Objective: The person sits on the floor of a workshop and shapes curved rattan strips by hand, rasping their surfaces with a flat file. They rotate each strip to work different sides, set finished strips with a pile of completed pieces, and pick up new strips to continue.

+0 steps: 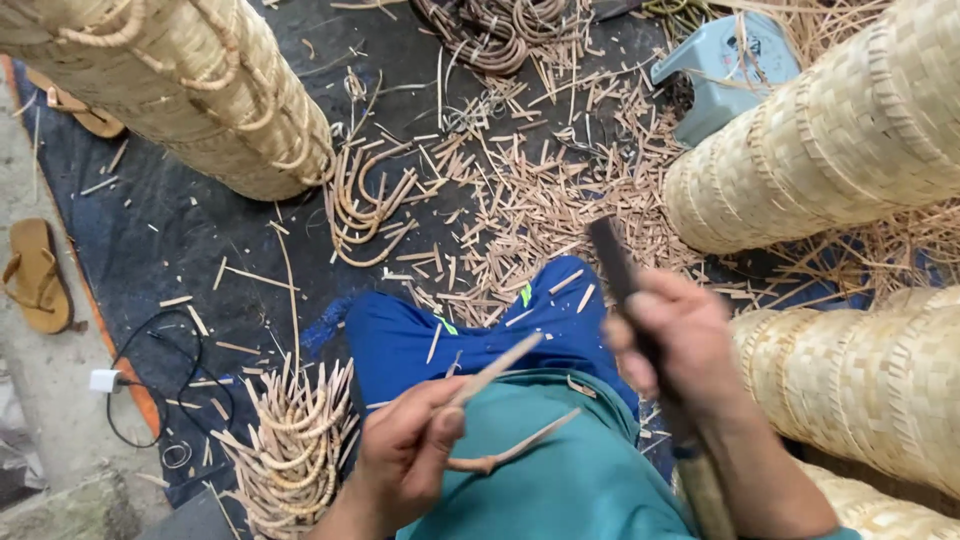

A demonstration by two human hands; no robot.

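Note:
My left hand (405, 450) grips a thin bent cane strip (495, 372) over my lap, one end pointing up and right, the other curling back toward my teal shirt. My right hand (675, 345) is closed around a dark-bladed knife (612, 262), blade pointing up and away, blurred. The blade's edge sits just right of the strip's upper end; whether they touch I cannot tell. My blue trousers (420, 335) lie below both hands.
Stacks of woven baskets stand at top left (190, 90) and along the right (830, 150). Cut cane scraps (540, 190) litter the dark mat. Bent cane handles (365, 205) lie ahead, another bundle (295, 445) at my left. A grey stool (720, 70), sandal (35, 275) and charger cable (150, 380) sit nearby.

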